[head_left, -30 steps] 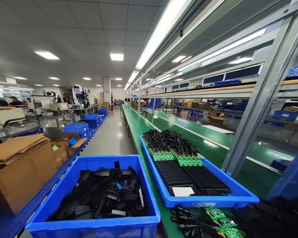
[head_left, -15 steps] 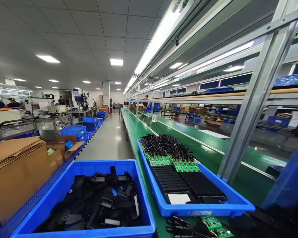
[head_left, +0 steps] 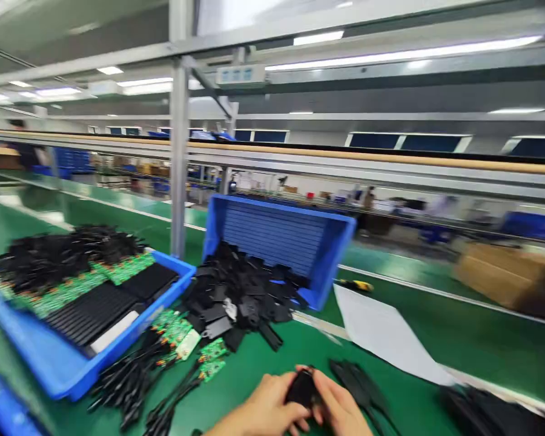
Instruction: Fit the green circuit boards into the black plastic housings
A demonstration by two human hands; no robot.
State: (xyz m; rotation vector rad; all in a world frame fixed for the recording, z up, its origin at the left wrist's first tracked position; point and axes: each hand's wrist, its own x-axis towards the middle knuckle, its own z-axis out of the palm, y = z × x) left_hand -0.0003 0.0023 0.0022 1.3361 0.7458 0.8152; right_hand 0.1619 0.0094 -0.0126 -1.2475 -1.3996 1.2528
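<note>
At a green assembly bench point(head_left: 399, 412), the left hand point(head_left: 258, 406) and right hand point(head_left: 340, 409) press together, fingers pinching a small black plastic part point(head_left: 302, 389) near a heap of like parts point(head_left: 240, 297) (light and stiff, it seems; best gripped by its edges).

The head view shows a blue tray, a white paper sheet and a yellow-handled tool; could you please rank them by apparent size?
Largest to smallest: the blue tray, the white paper sheet, then the yellow-handled tool.
</note>
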